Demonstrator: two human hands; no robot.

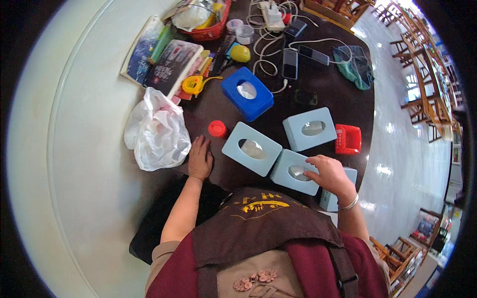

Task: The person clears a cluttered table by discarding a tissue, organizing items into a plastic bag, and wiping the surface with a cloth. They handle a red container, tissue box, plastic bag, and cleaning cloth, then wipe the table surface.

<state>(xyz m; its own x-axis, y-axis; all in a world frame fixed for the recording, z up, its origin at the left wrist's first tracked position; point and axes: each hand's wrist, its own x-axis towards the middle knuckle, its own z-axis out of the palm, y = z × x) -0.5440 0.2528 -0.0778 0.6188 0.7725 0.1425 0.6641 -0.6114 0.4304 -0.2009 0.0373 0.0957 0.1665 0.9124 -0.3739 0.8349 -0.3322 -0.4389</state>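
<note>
My right hand (329,174) is over a light-blue tissue box (277,172) near the table's front edge. Its thumb reaches the oval opening, where white tissue (297,172) shows; the index finger is apart from the thumb. Flat on the dark table lies my left hand (200,160), holding nothing, between a white plastic bag (158,134) and a round red lid (217,129). A second light-blue tissue box (233,147) touches the first one's left side. Behind them stands a third (292,136). Another light-blue box (329,201) is partly hidden under my right wrist.
A dark-blue tissue box (257,108), a yellow tape measure (192,85) and books (171,63) lie farther back. Phones (290,64), white cables and a power strip (272,16) cover the back. A red plastic holder (356,138) stands at the table's right edge.
</note>
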